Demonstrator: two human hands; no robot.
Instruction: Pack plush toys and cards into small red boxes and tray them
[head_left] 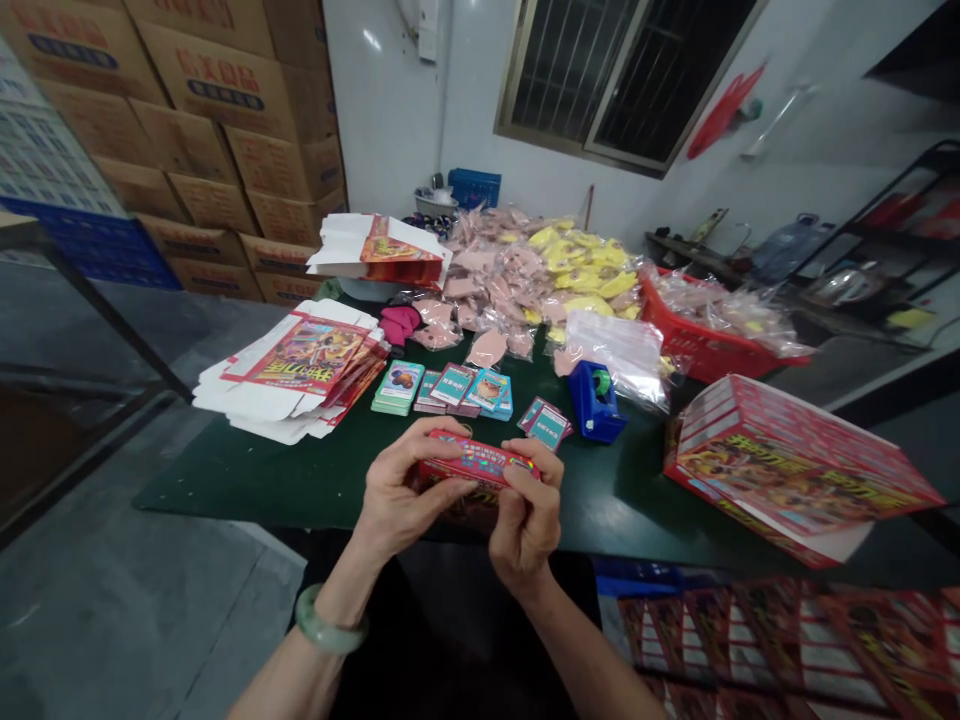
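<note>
A small red printed box [480,462] is held level at the front edge of the green table, its narrow side facing up. My left hand [409,480] grips its left end, with thumb and fingers on opposite edges. On the right end, my right hand [531,505] pinches the box with bent fingers. Just beyond lie stacks of cards: a green-edged stack [397,388], a middle stack [452,385], a blue-edged stack [491,392] and a small pile [546,425] to the right. A blue tape dispenser [598,405] stands near that pile.
Flat red-and-white cartons [300,360] lie at left. Bagged pink pieces [495,270] and yellow pieces [592,265] are heaped behind, beside a red basket [720,340]. Clear plastic bags [619,350] lie near the dispenser. A large red box [787,465] stands at right; more boxes [750,630] sit below.
</note>
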